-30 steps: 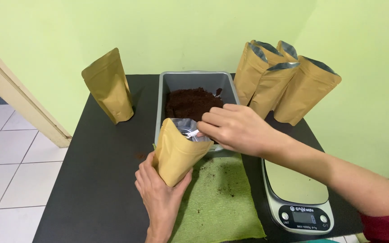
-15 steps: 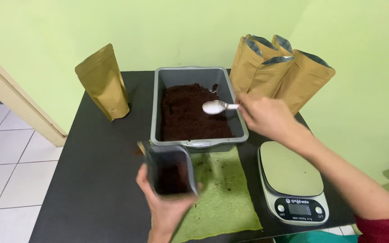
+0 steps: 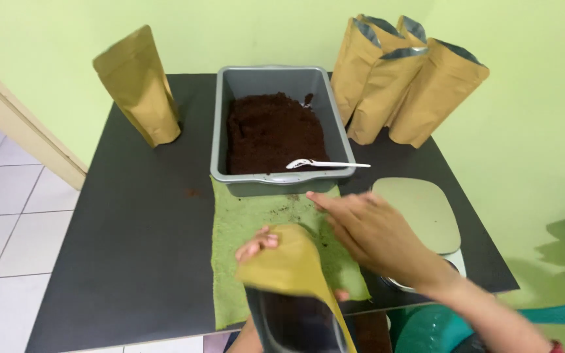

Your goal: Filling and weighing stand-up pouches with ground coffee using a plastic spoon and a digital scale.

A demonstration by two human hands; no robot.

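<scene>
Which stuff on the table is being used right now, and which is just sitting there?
In use:
left hand holding the open brown pouch
right hand beside it
green cloth

Just sitting:
spoon on the grey tub
scale
other pouches

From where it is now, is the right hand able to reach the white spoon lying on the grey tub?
Probably yes. The right hand is empty, open over the green cloth, just in front of the grey tub. The white spoon rests on the near rim, with nothing between.

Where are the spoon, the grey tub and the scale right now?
spoon (image 3: 303, 163), head view, on its bowl.
grey tub (image 3: 276, 80), head view, on its far inner wall.
scale (image 3: 420, 206), head view, on its bare platform.
</scene>
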